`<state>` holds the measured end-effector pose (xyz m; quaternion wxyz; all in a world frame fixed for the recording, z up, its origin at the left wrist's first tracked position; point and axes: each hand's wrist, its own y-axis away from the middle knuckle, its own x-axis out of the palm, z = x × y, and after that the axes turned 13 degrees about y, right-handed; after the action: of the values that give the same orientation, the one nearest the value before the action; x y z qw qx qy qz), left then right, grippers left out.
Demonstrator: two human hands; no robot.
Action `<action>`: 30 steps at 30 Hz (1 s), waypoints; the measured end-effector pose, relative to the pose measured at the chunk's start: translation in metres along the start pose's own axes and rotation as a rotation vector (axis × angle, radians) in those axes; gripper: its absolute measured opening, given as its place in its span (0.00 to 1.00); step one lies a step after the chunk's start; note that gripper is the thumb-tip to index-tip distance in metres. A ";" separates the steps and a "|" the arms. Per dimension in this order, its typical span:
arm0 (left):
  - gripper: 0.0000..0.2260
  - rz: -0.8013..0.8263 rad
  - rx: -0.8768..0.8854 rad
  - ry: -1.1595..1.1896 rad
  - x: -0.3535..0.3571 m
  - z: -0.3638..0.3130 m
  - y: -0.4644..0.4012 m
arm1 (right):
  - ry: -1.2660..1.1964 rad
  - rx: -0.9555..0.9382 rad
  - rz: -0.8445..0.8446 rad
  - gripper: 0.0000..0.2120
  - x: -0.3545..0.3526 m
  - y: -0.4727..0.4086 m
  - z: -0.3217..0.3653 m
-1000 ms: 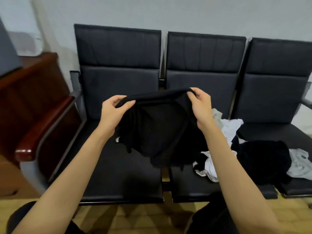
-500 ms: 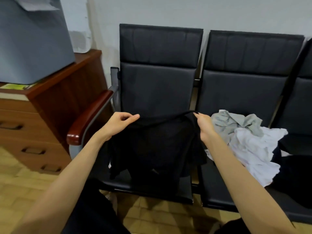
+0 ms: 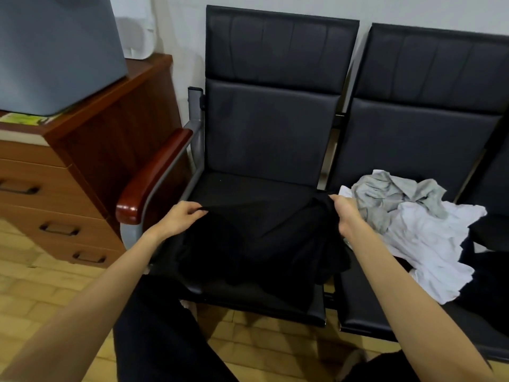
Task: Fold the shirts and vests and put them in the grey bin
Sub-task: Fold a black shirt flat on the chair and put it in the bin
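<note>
Black garment [image 3: 256,244] lay across the left chair seat [image 3: 220,186], left hand [image 3: 181,219] and right hand [image 3: 345,213] each pinching its top edge; dark-on-dark folds risked a crooked fold, hem slipping off the front edge

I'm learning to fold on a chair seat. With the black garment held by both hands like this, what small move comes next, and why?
Probably lower the top edge onto the seat and smooth it flat. The left hand and right hand pinch the black garment at its upper corners, while its lower part is bunched at the seat's front edge, too crumpled to fold.
</note>
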<state>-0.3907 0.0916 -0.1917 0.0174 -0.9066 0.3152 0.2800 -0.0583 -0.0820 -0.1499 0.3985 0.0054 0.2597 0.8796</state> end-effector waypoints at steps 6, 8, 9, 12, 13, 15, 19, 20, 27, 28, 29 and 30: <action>0.12 -0.046 0.171 0.206 -0.002 -0.050 0.001 | 0.483 -0.146 -0.048 0.11 0.019 -0.005 -0.023; 0.11 0.023 0.237 0.194 -0.002 -0.072 0.000 | 0.666 -0.190 -0.049 0.12 0.027 0.002 -0.022; 0.10 0.045 0.272 0.177 -0.002 -0.082 -0.001 | 0.825 -0.214 -0.048 0.07 0.033 0.009 -0.019; 0.07 0.078 0.332 0.126 0.003 -0.105 -0.006 | 1.066 -0.461 0.117 0.30 0.053 0.025 -0.014; 0.06 0.090 0.342 0.119 0.005 -0.111 -0.005 | 0.996 -0.580 0.242 0.37 0.062 0.035 -0.010; 0.05 0.111 0.372 0.091 0.011 -0.120 -0.004 | 0.845 -0.734 0.432 0.42 0.080 0.054 -0.002; 0.04 0.094 0.375 0.064 0.014 -0.121 0.001 | 0.752 -0.791 0.471 0.20 0.091 0.060 0.006; 0.07 0.093 0.344 0.059 0.012 -0.119 0.002 | 0.731 -0.763 0.487 0.14 0.088 0.059 0.007; 0.03 0.254 0.237 -0.142 -0.002 -0.079 0.012 | 0.661 -0.556 0.573 0.08 0.049 0.063 0.015; 0.06 0.234 0.235 -0.118 -0.002 -0.077 0.014 | 0.660 -0.547 0.545 0.10 0.044 0.065 0.017; 0.08 0.218 0.225 -0.060 -0.001 -0.076 0.016 | 0.654 -0.545 0.511 0.14 0.040 0.067 0.018; 0.09 0.206 0.211 0.017 -0.001 -0.077 0.018 | 0.644 -0.540 0.473 0.18 0.036 0.069 0.019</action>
<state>-0.3641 0.0617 -0.1239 0.0810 -0.8649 0.4346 0.2377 -0.1268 -0.0858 -0.1088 0.0739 -0.3122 0.1237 0.9390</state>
